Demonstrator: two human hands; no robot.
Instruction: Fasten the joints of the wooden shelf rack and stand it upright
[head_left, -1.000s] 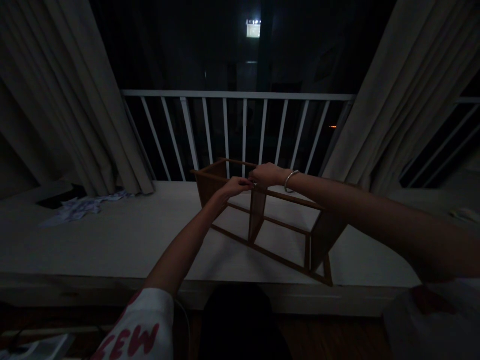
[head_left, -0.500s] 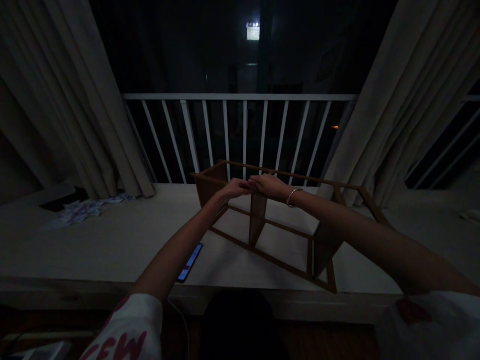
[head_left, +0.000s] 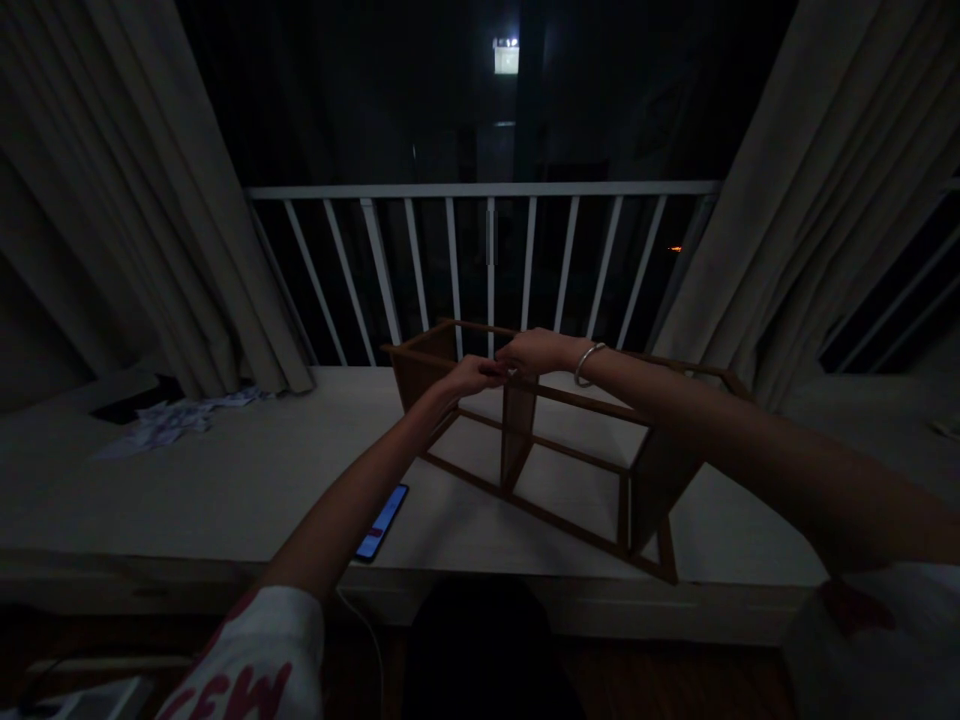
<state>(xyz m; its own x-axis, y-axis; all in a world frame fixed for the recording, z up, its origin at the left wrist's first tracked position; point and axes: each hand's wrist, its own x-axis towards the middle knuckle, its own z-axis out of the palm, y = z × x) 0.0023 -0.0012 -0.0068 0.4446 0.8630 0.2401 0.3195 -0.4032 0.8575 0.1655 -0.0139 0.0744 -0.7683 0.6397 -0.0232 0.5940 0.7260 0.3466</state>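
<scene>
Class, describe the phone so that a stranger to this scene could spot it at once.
Start at the long pale ledge below the white railing. Near its front edge, left of the wooden frame, lies the phone. It alone is a slim slab with a lit blue screen, unlike the crumpled papers.

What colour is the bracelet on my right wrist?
Silver: a thin bangle by the right hand, over the wooden frame; the head view shows it.
</scene>
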